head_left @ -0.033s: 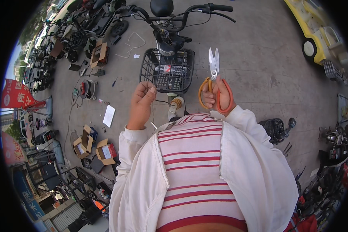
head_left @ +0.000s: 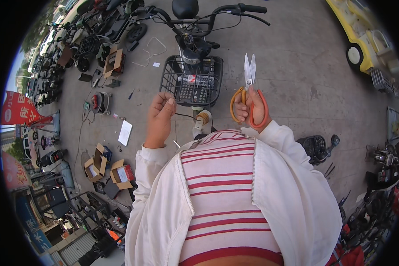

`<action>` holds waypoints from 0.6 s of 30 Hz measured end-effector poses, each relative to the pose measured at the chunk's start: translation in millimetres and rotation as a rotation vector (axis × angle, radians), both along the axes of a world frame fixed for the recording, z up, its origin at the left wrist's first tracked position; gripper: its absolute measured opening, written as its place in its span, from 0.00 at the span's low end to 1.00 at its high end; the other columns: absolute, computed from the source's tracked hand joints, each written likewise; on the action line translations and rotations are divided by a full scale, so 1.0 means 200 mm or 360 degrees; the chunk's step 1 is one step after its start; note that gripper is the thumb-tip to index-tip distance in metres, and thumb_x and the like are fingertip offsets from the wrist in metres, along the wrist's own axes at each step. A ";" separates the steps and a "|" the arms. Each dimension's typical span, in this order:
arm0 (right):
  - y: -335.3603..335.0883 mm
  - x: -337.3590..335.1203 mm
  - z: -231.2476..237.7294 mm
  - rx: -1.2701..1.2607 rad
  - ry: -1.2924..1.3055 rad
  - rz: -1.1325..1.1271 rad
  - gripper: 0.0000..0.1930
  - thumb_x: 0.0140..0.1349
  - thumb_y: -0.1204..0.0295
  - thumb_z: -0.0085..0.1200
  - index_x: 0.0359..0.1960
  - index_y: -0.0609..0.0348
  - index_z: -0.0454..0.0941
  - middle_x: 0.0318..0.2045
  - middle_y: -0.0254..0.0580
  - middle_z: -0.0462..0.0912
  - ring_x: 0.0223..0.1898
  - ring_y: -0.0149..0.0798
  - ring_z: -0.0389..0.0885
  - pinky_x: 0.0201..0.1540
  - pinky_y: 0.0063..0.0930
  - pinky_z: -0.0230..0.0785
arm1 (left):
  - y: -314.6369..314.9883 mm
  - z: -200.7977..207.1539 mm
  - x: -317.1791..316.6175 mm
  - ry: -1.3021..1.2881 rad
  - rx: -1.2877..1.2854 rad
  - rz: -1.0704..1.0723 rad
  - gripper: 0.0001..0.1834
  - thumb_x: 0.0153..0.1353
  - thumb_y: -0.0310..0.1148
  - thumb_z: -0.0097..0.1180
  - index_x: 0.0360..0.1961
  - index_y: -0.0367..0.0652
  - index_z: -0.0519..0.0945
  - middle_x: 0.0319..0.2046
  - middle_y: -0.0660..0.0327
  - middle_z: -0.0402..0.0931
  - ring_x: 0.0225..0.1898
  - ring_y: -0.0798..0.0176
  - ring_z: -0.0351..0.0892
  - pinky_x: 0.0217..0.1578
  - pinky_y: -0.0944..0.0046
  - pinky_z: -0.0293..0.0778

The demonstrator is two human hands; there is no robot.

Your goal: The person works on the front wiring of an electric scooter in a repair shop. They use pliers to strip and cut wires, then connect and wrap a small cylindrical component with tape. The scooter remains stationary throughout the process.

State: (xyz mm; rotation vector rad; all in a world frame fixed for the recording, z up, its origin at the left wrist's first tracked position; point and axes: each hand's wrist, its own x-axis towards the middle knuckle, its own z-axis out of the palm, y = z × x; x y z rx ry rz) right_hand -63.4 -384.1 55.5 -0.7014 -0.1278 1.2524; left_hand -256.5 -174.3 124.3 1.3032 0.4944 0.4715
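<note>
And here at ten o'clock is my left hand (head_left: 161,119), thumb and fingertips pinched together on a thin black flexible wire (head_left: 187,116); its very end is hidden in my grip. The wire runs off towards four o'clock from my fingers, to just beside an amber ribbed round piece (head_left: 203,116) below the basket. Over between one and two o'clock, my right hand (head_left: 258,106) grasps the big metal scissors (head_left: 249,82) with one orange-yellow and one red looped handle, fingers wrapped through them. The blades point up to twelve, slightly parted, well apart from the wire! Dead ahead at twelve sits the black wire-mesh basket (head_left: 165,80), a clear plastic bottle with a red-and-white label (head_left: 190,79) lying inside it, and above it the black curved handlebar (head_left: 213,20). Out at nine, a white flat rectangular sheet (head_left: 125,133) lies on the grey paved ground (head_left: 292,84); between eight and nine, open brown cardboard boxes (head_left: 97,163); at two, a yellow vehicle (head_left: 367,64).
</note>
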 end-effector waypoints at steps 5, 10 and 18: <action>-0.01 0.00 -0.01 -0.0212 -0.0178 -0.0084 0.26 0.69 0.45 0.42 0.31 0.59 0.71 0.17 0.26 0.61 0.16 0.22 0.58 0.20 0.19 0.56 | 0.07 0.07 0.08 -0.0155 0.0006 0.0095 0.08 0.68 0.31 0.51 0.42 0.39 0.71 0.27 0.69 0.66 0.29 0.74 0.61 0.32 0.74 0.59; 0.05 -0.06 -0.04 -0.0297 -0.0167 -0.0077 0.23 0.70 0.50 0.42 0.31 0.60 0.70 0.17 0.27 0.61 0.16 0.22 0.59 0.19 0.20 0.56 | 0.17 0.06 0.16 -0.0073 0.0071 0.0050 0.07 0.68 0.30 0.50 0.43 0.39 0.70 0.27 0.67 0.66 0.29 0.73 0.61 0.33 0.72 0.59; 0.20 -0.11 -0.17 -0.0808 -0.0319 -0.0300 0.12 0.64 0.62 0.54 0.31 0.58 0.72 0.17 0.28 0.66 0.14 0.23 0.62 0.17 0.20 0.55 | 0.50 -0.07 0.30 -0.0177 0.0207 0.0157 0.06 0.67 0.27 0.50 0.43 0.40 0.70 0.31 0.64 0.70 0.34 0.69 0.68 0.40 0.69 0.65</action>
